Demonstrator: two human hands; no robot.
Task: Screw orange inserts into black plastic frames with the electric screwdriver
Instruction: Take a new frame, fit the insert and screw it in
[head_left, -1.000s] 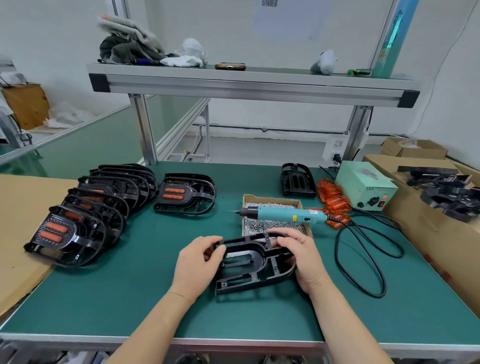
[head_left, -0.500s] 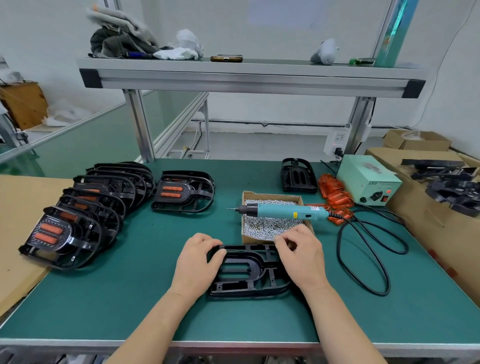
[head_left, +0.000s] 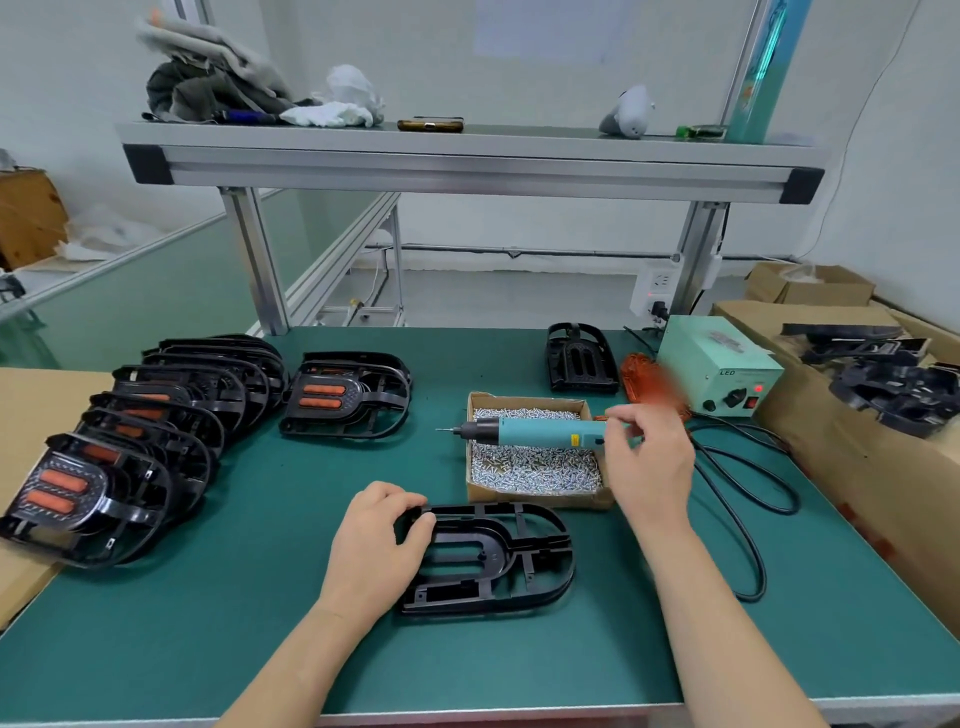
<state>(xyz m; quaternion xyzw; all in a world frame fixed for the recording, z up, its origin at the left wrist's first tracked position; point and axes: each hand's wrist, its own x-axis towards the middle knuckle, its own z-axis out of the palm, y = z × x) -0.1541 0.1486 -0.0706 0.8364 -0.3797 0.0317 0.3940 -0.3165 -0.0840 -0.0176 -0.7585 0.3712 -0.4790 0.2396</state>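
The green work table (head_left: 249, 634) carries all task items. A row of finished frames (head_left: 156, 431), each with orange inserts fitted, lies overlapped along its left side; one more finished frame (head_left: 345, 397) lies just to the right of that row.

The black frame (head_left: 498, 558) in work lies flat at the near centre of the table, with no insert in it. The left hand (head_left: 379, 545) grips its left end: the fingers curl over the far rim and the thumb presses the inner edge.

The right hand (head_left: 649, 462) is raised clear of the frame, above the right end of the screw box (head_left: 530, 467). Its fingers are loosely curled, forefinger and thumb close together beside the rear of the electric screwdriver (head_left: 530, 432). Whether they touch the tool or pinch anything cannot be determined; motion blur obscures that area.

The screwdriver lies across the top of the screw box, bit pointing left. The loose orange inserts (head_left: 649, 382) are piled beyond the right hand, beside the pale green power unit (head_left: 719, 371).
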